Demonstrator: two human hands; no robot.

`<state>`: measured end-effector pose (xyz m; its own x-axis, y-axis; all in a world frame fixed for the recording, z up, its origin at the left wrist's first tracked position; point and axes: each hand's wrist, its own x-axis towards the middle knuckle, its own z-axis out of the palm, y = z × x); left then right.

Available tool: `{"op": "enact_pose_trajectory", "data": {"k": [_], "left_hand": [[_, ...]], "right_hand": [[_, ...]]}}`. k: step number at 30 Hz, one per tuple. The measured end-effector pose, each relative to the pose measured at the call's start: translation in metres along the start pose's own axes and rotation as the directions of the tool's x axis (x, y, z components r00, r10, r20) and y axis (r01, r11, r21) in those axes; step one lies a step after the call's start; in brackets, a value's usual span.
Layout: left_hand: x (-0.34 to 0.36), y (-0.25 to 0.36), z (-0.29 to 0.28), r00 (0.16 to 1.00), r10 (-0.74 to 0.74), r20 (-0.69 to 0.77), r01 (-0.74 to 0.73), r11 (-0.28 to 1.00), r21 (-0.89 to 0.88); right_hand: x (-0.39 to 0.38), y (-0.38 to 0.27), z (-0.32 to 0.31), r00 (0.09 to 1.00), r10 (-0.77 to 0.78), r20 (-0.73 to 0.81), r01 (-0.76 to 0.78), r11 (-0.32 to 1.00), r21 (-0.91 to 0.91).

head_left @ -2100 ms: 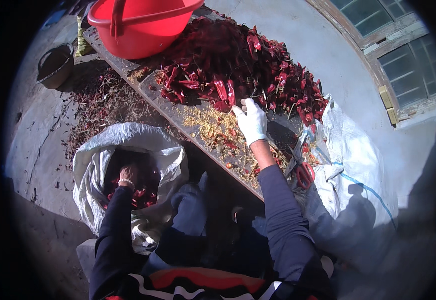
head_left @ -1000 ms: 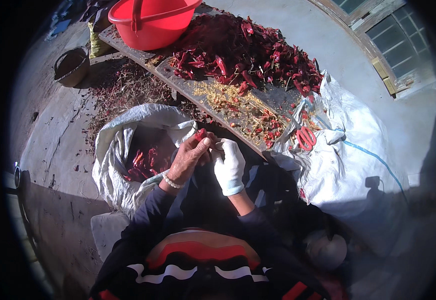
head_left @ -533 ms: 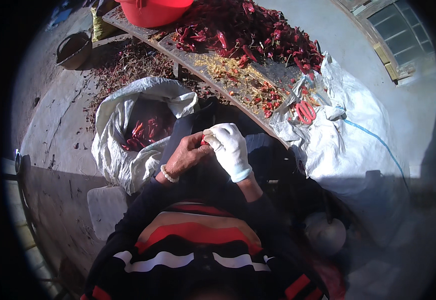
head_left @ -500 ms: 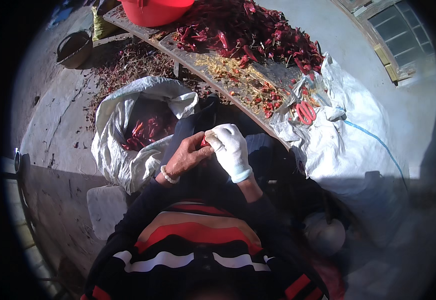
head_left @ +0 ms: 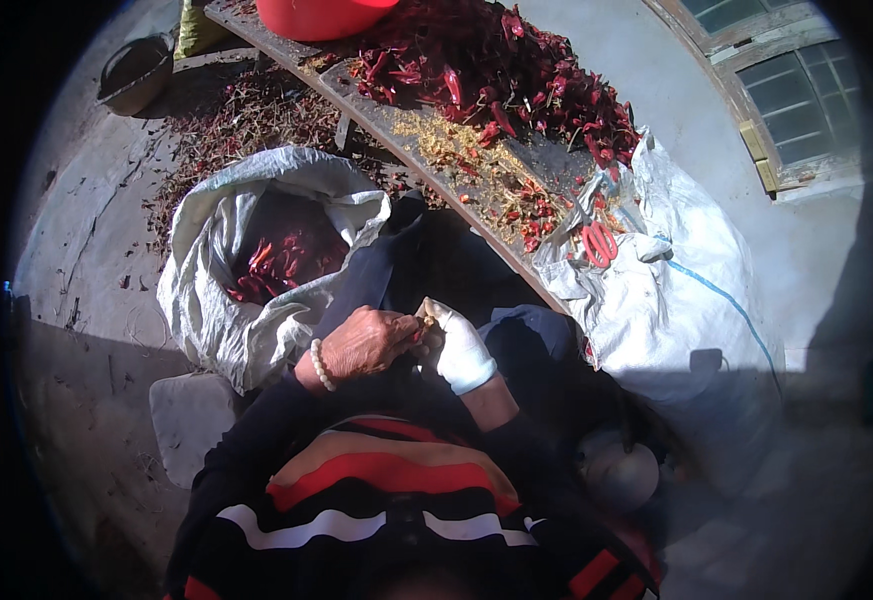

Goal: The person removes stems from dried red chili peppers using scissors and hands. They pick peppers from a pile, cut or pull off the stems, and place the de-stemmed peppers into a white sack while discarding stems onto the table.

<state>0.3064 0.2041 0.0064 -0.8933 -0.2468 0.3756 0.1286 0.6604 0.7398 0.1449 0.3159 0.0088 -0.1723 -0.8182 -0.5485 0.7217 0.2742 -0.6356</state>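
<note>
Over my lap, my bare left hand [head_left: 364, 343], wearing a pale bead bracelet [head_left: 318, 366], meets my right hand [head_left: 456, 350] in its white glove. The fingers of both are closed around a small dried chili pepper [head_left: 423, 328], of which just a bit of red and yellowish stuff shows. An open white woven sack [head_left: 191, 250] stands to the left of my hands, with red chili peppers [head_left: 278, 265] inside. Past my knees, a wooden board [head_left: 416, 165] bears a big heap of dark red chilies [head_left: 496, 70] and scattered yellow seeds [head_left: 446, 142].
Red-handled scissors [head_left: 598, 244] lie on a full white sack [head_left: 676, 310] at right. A red basin [head_left: 321, 18] sits on the board's far end. Stems and scraps [head_left: 241, 140] litter the ground beside a dark bucket [head_left: 136, 78]. A pale block [head_left: 193, 415] stands at left.
Both hands have drawn slightly lower toward my body and their fingers have turned inward around the chili. The whole view has shifted a little.
</note>
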Motion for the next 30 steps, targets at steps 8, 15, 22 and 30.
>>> {"op": "enact_pose_trajectory", "data": {"k": [8, 15, 22, 30], "left_hand": [[0.011, 0.012, 0.019, 0.970, -0.240, 0.041, 0.218, 0.779, -0.588], [0.013, -0.039, 0.034, 0.818, -0.551, 0.162, 0.326, 0.212, -0.921], [0.036, -0.051, 0.038, 0.723, -0.677, 0.138, 0.190, 0.003, -0.982], [0.053, -0.077, 0.034, 0.654, -0.755, 0.051, 0.235, 0.138, -0.962]], "right_hand": [[0.037, -0.064, -0.062, 0.882, -0.468, -0.063, 0.381, 0.785, -0.488], [0.131, -0.182, -0.056, 0.803, -0.522, 0.288, 0.170, -0.262, -0.950], [0.290, -0.266, -0.041, 0.491, -0.869, 0.067, -0.303, -0.241, -0.922], [0.301, -0.267, -0.067, 0.525, -0.850, -0.052, -0.338, -0.152, -0.929]]}}
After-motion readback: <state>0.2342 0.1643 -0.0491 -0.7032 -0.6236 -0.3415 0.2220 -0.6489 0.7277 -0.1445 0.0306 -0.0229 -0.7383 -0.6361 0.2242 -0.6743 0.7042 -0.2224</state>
